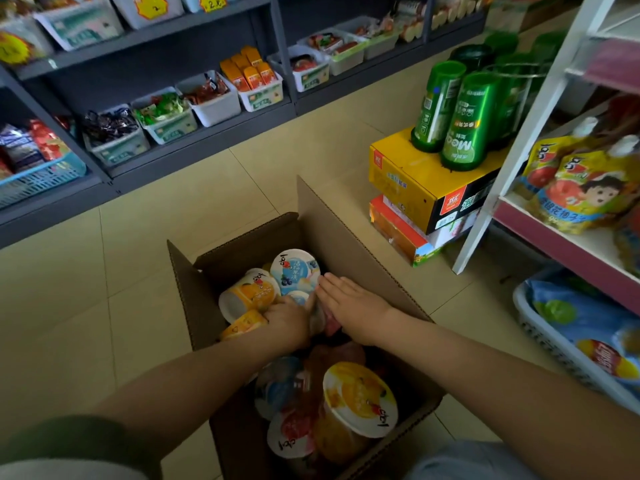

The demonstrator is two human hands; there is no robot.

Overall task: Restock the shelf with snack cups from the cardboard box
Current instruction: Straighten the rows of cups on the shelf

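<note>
On the tiled floor (145, 271) of a shop aisle stands an open cardboard box (349, 244), flaps up, with both bare forearms reaching down into it. Inside lies a jumble of snack cups with foil lids: a blue-lidded cup (294, 270) sits upright at the far end, an orange-printed cup (247, 294) lies tipped on its side just left of it, and a large yellow-lidded cup (360, 398) leans near the closest wall of the box, beside a red-and-white cup (289, 436). The left hand (289, 322) is curled down among the far cups, its fingers closed around something between the orange-printed cup and a smaller cup under the blue one; exactly which cup it grips cannot be told, since the fingers hide it. The right hand (349, 304) is flat and open, palm down, fingers straight and together, its fingertips touching the rim of the blue-lidded cup and holding nothing. To the right rises a white-framed shelf (519, 143) with a pink edge, carrying yellow fruit-drink pouches (581, 188). Beside its post a yellow carton (408, 178) is stacked on an orange carton (398, 233), with green bottles (460, 112) standing on top. A white basket (554, 348) of blue packets sits on the floor under the shelf. Across the aisle, dark grey shelving (194, 143) holds white bins of wrapped snacks.
</note>
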